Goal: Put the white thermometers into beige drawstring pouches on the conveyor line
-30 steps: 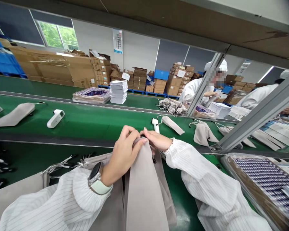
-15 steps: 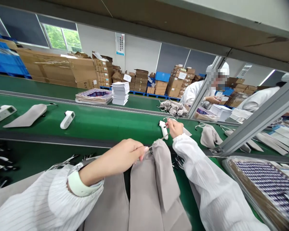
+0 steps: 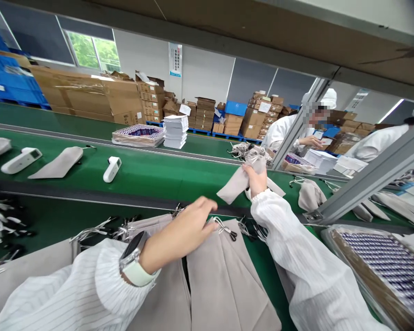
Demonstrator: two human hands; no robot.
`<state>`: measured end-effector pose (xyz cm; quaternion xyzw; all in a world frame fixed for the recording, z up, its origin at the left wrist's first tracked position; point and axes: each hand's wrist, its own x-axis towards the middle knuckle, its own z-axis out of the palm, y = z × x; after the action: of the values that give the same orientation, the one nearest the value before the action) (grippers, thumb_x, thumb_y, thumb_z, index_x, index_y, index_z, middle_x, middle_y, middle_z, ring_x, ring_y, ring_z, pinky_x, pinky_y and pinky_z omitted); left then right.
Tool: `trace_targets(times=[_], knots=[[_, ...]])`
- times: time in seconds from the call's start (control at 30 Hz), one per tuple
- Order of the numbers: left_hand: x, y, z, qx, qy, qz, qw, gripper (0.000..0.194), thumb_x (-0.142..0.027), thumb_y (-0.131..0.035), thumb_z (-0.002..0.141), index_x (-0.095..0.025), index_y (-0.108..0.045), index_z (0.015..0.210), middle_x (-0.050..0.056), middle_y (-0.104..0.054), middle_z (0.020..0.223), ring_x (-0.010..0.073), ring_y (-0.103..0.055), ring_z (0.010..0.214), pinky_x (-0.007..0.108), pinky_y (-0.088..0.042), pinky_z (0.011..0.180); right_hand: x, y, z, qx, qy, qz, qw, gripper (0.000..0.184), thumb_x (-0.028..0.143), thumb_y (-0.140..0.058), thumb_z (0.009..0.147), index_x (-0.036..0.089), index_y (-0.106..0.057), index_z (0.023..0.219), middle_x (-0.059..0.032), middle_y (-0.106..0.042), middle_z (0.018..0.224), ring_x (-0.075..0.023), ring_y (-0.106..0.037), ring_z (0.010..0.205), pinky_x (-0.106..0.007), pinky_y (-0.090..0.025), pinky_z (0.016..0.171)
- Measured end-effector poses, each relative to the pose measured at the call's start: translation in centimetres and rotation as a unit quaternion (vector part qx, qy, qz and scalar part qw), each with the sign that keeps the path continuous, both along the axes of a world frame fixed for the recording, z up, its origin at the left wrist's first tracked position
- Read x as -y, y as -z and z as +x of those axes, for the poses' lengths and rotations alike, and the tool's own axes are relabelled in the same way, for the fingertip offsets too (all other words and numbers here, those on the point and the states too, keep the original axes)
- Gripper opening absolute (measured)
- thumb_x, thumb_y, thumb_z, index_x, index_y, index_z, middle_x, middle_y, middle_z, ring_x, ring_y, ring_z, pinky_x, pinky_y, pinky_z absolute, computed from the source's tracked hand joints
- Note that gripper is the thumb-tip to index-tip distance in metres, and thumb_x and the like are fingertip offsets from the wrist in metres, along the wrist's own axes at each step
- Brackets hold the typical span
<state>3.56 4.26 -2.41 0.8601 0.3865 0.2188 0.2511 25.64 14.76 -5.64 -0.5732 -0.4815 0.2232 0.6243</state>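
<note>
My right hand [image 3: 257, 180] is closed around a grey fabric drawstring pouch [image 3: 237, 181] over the green belt, with its lower end hanging to the left. A bit of something white shows below that hand, mostly hidden. My left hand [image 3: 193, 225] is empty, thumb and fingers apart, just above a stack of flat grey pouches [image 3: 224, 276]. White cords with black toggles [image 3: 232, 234] lie at the top of the stack, close to my left thumb. On the belt to the left are white handheld devices with small screens, one [image 3: 112, 169] upright and another [image 3: 21, 161] lying slanted.
A grey pouch [image 3: 58, 165] lies between the devices on the green belt [image 3: 165, 177]. A slanted metal post [image 3: 352, 184] stands at right, above a wrapped tray of small patterned items [image 3: 382, 262]. Across the belt are a paper stack [image 3: 175, 131], cartons and co-workers in white.
My left hand has let go of the pouch cord and opened. My right hand has gone from pulling the cord to holding a pouch above the belt. Belt items have shifted right in view.
</note>
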Motion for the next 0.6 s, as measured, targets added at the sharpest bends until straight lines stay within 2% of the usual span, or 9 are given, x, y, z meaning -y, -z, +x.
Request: trace_targets(times=[0.03,0.07,0.13,0.2,0.3,0.33,0.4,0.47,0.6], knots=[[-0.2,0.8,-0.1,-0.071,0.021,-0.023,0.997,0.023,-0.026,-0.051,0.077,-0.020,-0.048,0.098,0.006,-0.051,0.101,0.0216,-0.050,0.093,0.032,-0.039,0.079,-0.9,0.7,1.2,0.052,0.054,-0.032,0.997,0.060,0.042,-0.051,0.067,0.015,-0.034,0.118,-0.0101,-0.052,0.109,-0.0186,-0.052,0.094,-0.030,-0.042,0.079],[-0.3,1.5,-0.1,-0.134,0.030,-0.041,0.990,0.022,-0.025,-0.054,0.074,-0.019,-0.050,0.095,0.007,-0.053,0.096,0.0233,-0.051,0.091,0.033,-0.040,0.076,-1.5,1.4,2.1,0.117,0.077,-0.082,0.987,0.061,0.044,-0.050,0.068,0.014,-0.034,0.119,-0.0100,-0.052,0.109,-0.0186,-0.052,0.095,-0.029,-0.042,0.079],[-0.3,2.6,-0.1,-0.210,0.019,-0.042,0.977,0.022,-0.022,-0.057,0.070,-0.017,-0.049,0.090,0.007,-0.055,0.088,0.0256,-0.054,0.084,0.033,-0.041,0.069,-2.3,2.7,3.3,0.231,0.068,-0.194,0.951,0.055,0.047,-0.047,0.071,0.015,-0.041,0.115,-0.0081,-0.057,0.102,-0.0183,-0.054,0.090,-0.028,-0.042,0.076],[0.0,2.9,0.1,-0.225,-0.008,-0.008,0.974,0.022,-0.018,-0.055,0.070,-0.017,-0.046,0.090,0.007,-0.056,0.086,0.0255,-0.055,0.080,0.032,-0.041,0.064,-2.5,3.7,3.9,0.291,0.045,-0.255,0.921,0.043,0.047,-0.041,0.075,0.018,-0.052,0.105,-0.0059,-0.060,0.093,-0.0181,-0.056,0.086,-0.027,-0.042,0.075],[0.8,2.8,0.4,-0.224,-0.020,0.025,0.974,0.022,-0.011,-0.051,0.070,-0.017,-0.044,0.090,0.006,-0.055,0.086,0.0234,-0.056,0.078,0.030,-0.040,0.061,-2.5,4.4,4.7,0.325,0.080,-0.272,0.902,0.030,0.039,-0.041,0.079,0.021,-0.058,0.096,-0.0069,-0.056,0.102,-0.0222,-0.048,0.101,-0.032,-0.036,0.084],[0.9,2.8,0.5,-0.226,-0.015,0.027,0.974,0.022,-0.010,-0.050,0.070,-0.018,-0.044,0.089,0.006,-0.055,0.086,0.0227,-0.056,0.078,0.030,-0.039,0.062,-2.4,4.5,5.1,0.334,0.104,-0.281,0.894,0.028,0.034,-0.043,0.078,0.022,-0.057,0.099,-0.0084,-0.051,0.110,-0.0248,-0.042,0.108,-0.036,-0.033,0.088],[1.0,2.9,0.6,-0.222,0.003,0.030,0.975,0.020,-0.009,-0.050,0.069,-0.018,-0.045,0.086,0.005,-0.054,0.087,0.0214,-0.055,0.080,0.030,-0.039,0.064,-2.4,4.8,6.0,0.342,0.148,-0.308,0.875,0.037,0.026,-0.051,0.073,0.021,-0.050,0.110,-0.0127,-0.042,0.120,-0.0308,-0.033,0.115,-0.046,-0.027,0.091],[0.8,3.0,0.7,-0.209,0.010,0.037,0.977,0.017,-0.009,-0.051,0.068,-0.019,-0.046,0.081,0.004,-0.053,0.087,0.0195,-0.054,0.080,0.028,-0.039,0.064,-2.4,5.2,7.0,0.336,0.167,-0.340,0.862,0.050,0.020,-0.056,0.069,0.020,-0.043,0.118,-0.0162,-0.044,0.116,-0.0336,-0.036,0.113,-0.051,-0.028,0.087],[0.4,2.7,0.9,-0.204,-0.004,0.062,0.977,0.009,-0.013,-0.053,0.070,-0.018,-0.045,0.068,0.002,-0.052,0.077,0.0173,-0.050,0.072,0.026,-0.035,0.058,-2.5,5.4,8.6,0.307,0.165,-0.366,0.863,0.062,0.013,-0.054,0.070,0.021,-0.029,0.127,-0.0141,-0.054,0.100,-0.0273,-0.051,0.099,-0.041,-0.039,0.080]])
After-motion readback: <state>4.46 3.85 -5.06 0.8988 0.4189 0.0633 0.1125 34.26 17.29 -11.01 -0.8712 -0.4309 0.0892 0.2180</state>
